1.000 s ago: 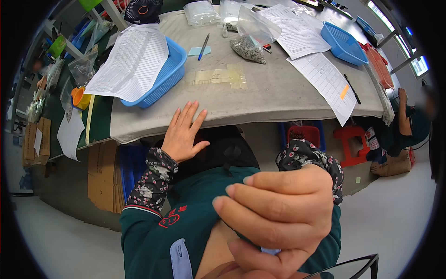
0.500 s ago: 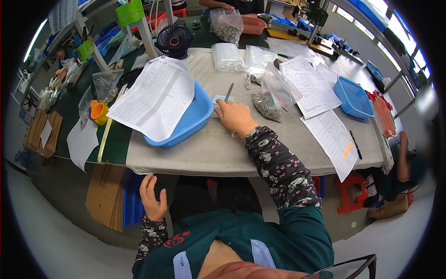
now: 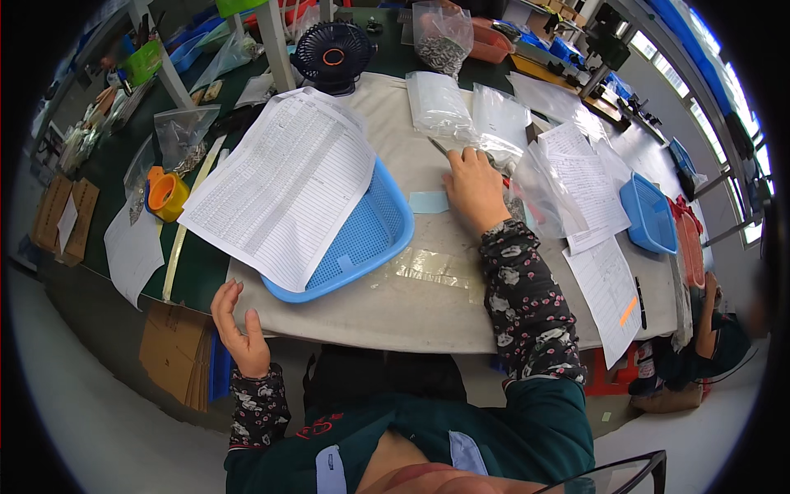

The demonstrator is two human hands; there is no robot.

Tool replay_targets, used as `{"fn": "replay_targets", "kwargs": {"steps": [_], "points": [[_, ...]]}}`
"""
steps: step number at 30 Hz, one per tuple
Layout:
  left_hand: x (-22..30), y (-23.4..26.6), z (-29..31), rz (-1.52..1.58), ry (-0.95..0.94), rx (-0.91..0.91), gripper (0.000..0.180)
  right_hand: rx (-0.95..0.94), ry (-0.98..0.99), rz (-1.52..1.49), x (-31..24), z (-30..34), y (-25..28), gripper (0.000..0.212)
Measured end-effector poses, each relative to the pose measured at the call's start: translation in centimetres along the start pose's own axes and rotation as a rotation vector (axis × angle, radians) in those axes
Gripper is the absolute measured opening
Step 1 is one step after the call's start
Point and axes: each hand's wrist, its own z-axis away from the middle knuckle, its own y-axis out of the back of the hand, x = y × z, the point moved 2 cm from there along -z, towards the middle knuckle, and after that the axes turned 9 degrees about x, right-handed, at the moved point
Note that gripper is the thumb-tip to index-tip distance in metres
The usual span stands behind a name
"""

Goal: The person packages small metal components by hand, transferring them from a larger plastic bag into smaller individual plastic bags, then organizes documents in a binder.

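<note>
My right hand is over the middle of the table, its fingers closed around a slim, dark pen-like tool that sticks out to the far left. A small light-blue paper slip lies just left of that hand. Beside it on the right, a clear plastic bag is partly hidden by the hand. My left hand is at the front table edge, fingers apart and holding nothing. Nearest to it is a blue plastic basket, with printed sheets lying across it.
Stacks of clear bags lie toward the back, near a black fan. Written sheets, a black pen and a smaller blue basket are on the right. Clear tape crosses the cloth. Another person sits far right.
My right hand has moved off the blue slip to the right with the pen-like tool, now covering part of the bag. The view has shifted; my left hand remains near the table edge.
</note>
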Motion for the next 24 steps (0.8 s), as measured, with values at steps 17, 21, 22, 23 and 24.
{"fn": "replay_targets", "kwargs": {"steps": [17,21,22,23,24], "points": [[-3.0,0.6,-11.8,0.591,0.762,-0.089,0.053,0.126,-0.145,-0.478,-5.2,-7.9,-1.0,0.037],[-3.6,0.0,-13.0,0.626,0.823,-0.074,0.053,-0.341,-0.332,-0.780,-9.4,-10.2,-2.8,0.046],[-3.9,-0.3,-13.2,0.628,0.823,-0.060,0.052,-0.333,-0.339,-0.782,-9.8,-10.5,-2.9,0.046],[-4.2,-0.7,-13.3,0.631,0.824,-0.049,0.051,-0.242,-0.309,-0.750,-9.9,-10.7,-2.9,0.040],[-4.3,-0.9,-13.3,0.638,0.817,-0.024,0.048,-0.156,-0.282,-0.717,-10.2,-10.7,-2.8,0.035]]}}
